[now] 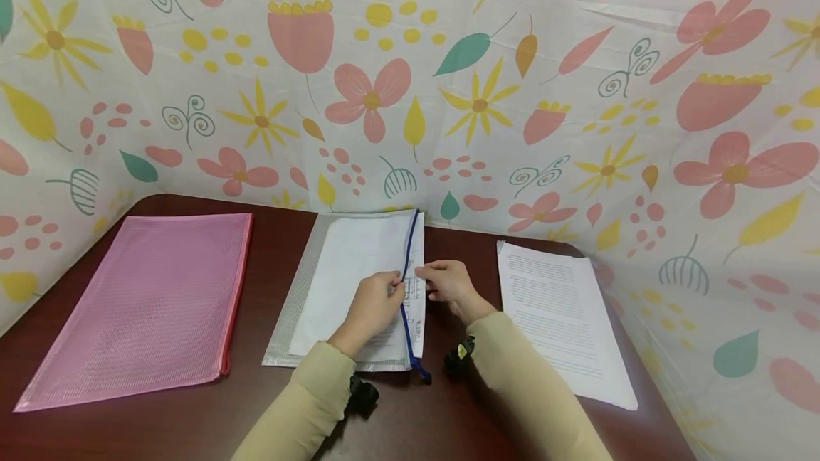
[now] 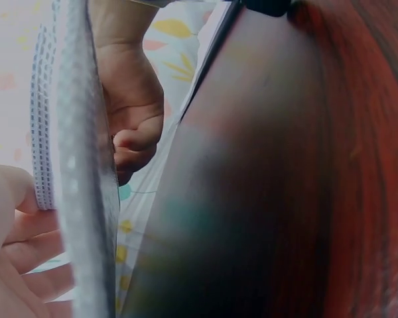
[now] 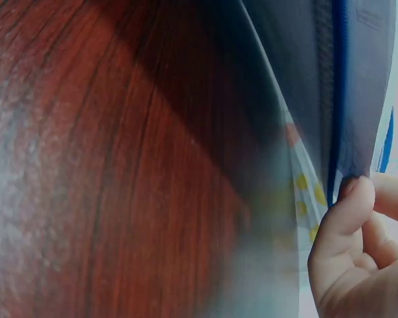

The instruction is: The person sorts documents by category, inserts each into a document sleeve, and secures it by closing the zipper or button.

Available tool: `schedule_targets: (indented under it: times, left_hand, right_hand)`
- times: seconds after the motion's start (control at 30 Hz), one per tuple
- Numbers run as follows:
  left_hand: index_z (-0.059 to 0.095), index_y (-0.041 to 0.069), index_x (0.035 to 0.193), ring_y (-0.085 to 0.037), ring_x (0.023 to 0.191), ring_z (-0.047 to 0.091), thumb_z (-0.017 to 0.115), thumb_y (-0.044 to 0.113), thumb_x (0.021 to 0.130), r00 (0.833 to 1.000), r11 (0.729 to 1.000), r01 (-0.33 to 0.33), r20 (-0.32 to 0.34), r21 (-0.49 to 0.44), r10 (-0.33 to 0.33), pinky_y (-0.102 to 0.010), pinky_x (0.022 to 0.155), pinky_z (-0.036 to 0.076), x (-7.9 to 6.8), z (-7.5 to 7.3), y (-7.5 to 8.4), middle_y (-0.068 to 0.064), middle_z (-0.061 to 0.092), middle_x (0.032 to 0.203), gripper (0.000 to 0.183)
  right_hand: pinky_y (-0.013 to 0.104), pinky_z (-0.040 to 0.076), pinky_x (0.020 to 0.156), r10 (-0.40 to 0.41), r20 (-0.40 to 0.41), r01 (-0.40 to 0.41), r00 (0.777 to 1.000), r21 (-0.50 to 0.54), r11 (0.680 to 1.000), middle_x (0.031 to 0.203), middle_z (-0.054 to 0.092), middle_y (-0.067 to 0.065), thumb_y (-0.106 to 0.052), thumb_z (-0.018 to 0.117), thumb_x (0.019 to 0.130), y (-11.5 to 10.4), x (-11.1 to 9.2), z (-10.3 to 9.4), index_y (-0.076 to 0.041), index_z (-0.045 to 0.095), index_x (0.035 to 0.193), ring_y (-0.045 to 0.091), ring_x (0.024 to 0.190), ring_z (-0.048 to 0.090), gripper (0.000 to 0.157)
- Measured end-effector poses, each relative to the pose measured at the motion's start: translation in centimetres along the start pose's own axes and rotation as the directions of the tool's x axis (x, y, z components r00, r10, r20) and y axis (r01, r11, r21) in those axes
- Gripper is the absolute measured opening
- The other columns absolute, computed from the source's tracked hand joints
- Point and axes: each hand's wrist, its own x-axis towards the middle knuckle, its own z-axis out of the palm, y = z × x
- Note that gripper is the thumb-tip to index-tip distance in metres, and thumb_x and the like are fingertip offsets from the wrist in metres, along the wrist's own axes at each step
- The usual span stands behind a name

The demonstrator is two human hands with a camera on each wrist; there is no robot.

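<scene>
A clear mesh zip pouch [image 1: 278,333] with a blue zip edge lies in the middle of the table. White papers [image 1: 339,262] fill most of it, and their printed right edge sticks out past the zip. My left hand [image 1: 374,308] pinches the pouch's opening at the blue zip, about halfway along. Just to the right, my right hand [image 1: 451,287] pinches the protruding edge of the papers between thumb and fingers. The right wrist view shows that thumb [image 3: 351,205] against the sheets, beside the blue zip strip [image 3: 340,86].
A pink mesh zip pouch [image 1: 147,297] with a red zip edge lies on the left of the dark brown table [image 1: 269,411]. To the right rests a stack of printed sheets [image 1: 557,319]. A flower-patterned curtain [image 1: 410,41] hangs behind the table and along both sides.
</scene>
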Motion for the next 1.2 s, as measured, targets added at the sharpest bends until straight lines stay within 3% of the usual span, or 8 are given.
schedule_targets:
  times: [0.13,0.37,0.53,0.7,0.93,1.0,1.1,1.2]
  left_hand:
    - [0.069,0.000,0.088,-0.025,0.096,0.063,0.055,0.011,0.091,0.999,0.998,0.017,-0.043,-0.057,-0.020,-0.028,0.067,0.049,0.0,0.1,0.1,-0.019,0.065,0.118,0.018]
    - [0.069,0.000,0.088,-0.032,0.116,0.058,0.056,0.012,0.090,0.996,0.991,0.035,-0.074,-0.128,-0.045,-0.043,0.091,0.049,0.0,0.3,-0.1,-0.018,0.066,0.117,0.018]
    - [0.068,0.001,0.086,-0.032,0.118,0.057,0.056,0.013,0.091,0.996,0.989,0.032,-0.077,-0.146,-0.044,-0.043,0.092,0.049,0.0,0.5,-0.3,-0.018,0.066,0.117,0.018]
    - [0.068,0.000,0.087,-0.031,0.105,0.063,0.055,0.012,0.091,0.997,0.987,0.028,-0.068,-0.155,-0.039,-0.040,0.083,0.051,-0.1,0.6,-0.2,-0.018,0.066,0.117,0.019]
    - [0.068,-0.001,0.087,-0.029,0.114,0.059,0.055,0.012,0.091,0.998,0.986,0.022,-0.052,-0.165,-0.031,-0.040,0.088,0.049,-0.2,0.7,-0.1,-0.017,0.065,0.118,0.018]
    - [0.068,0.000,0.086,-0.026,0.106,0.061,0.055,0.011,0.091,0.998,0.987,0.025,-0.048,-0.160,-0.033,-0.037,0.083,0.049,-0.2,0.8,-0.1,-0.017,0.065,0.119,0.018]
    - [0.068,0.000,0.087,-0.020,0.082,0.061,0.055,0.011,0.091,0.998,0.989,0.032,-0.044,-0.146,-0.038,-0.028,0.070,0.048,-0.2,0.8,-0.1,-0.016,0.065,0.119,0.018]
    - [0.068,0.000,0.088,-0.018,0.058,0.050,0.055,0.012,0.091,0.998,0.989,0.037,-0.036,-0.143,-0.043,-0.025,0.057,0.044,-0.2,0.9,-0.1,-0.016,0.065,0.119,0.018]
  right_hand:
    - [0.021,0.047,0.048,-0.019,-0.014,0.018,1.000,-0.024,1.000,0.070,0.056,0.003,-0.019,0.070,0.084,0.2,0.1,0.1,-0.001,0.068,0.103,0.009,0.054,0.049,0.026]
    - [0.022,0.049,0.052,-0.027,-0.046,0.026,0.999,-0.031,0.999,0.078,0.057,0.003,-0.021,0.071,0.083,0.3,0.2,0.5,-0.002,0.070,0.102,0.011,0.058,0.050,0.027]
    - [0.023,0.050,0.055,-0.026,-0.050,0.025,0.998,-0.022,0.999,0.084,0.061,0.004,-0.021,0.072,0.082,0.4,0.3,0.9,-0.002,0.072,0.099,0.012,0.068,0.053,0.026]
    - [0.024,0.051,0.057,-0.025,-0.062,0.024,0.998,-0.012,1.000,0.096,0.064,0.007,-0.021,0.072,0.082,0.4,0.5,1.4,-0.001,0.072,0.099,0.011,0.069,0.056,0.026]
    - [0.026,0.052,0.059,-0.036,-0.062,0.035,0.997,-0.027,0.999,0.100,0.066,0.012,-0.018,0.066,0.085,0.6,0.5,2.2,0.001,0.072,0.100,0.012,0.073,0.058,0.025]
    - [0.026,0.053,0.059,-0.042,-0.061,0.040,0.997,-0.038,0.998,0.101,0.066,0.013,-0.017,0.065,0.085,0.6,0.5,2.2,0.001,0.072,0.100,0.012,0.073,0.058,0.025]
    - [0.027,0.053,0.059,-0.044,-0.056,0.041,0.997,-0.046,0.998,0.100,0.066,0.013,-0.017,0.065,0.085,0.7,0.6,2.2,0.001,0.072,0.099,0.012,0.073,0.059,0.024]
    - [0.027,0.054,0.059,-0.040,-0.047,0.037,0.998,-0.047,0.998,0.100,0.066,0.013,-0.018,0.065,0.085,0.8,0.5,2.1,0.000,0.072,0.100,0.012,0.071,0.059,0.025]
